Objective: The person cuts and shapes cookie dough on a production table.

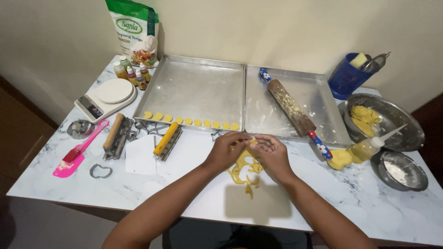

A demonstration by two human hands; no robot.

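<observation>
Dough scraps [243,171] lie on the marble table [194,203] under my hands. Left hand [227,148] and right hand [271,152] both pinch one small dough piece [252,140]; I'd grip lightly, then line it beside the row of crescents [191,121] in the left tray [194,87].

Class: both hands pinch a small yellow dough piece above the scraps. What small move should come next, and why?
Probably carry the dough piece, pinched between the left hand and right hand, to the left tray and set it on the bare metal right of the row of cut pieces.
</observation>
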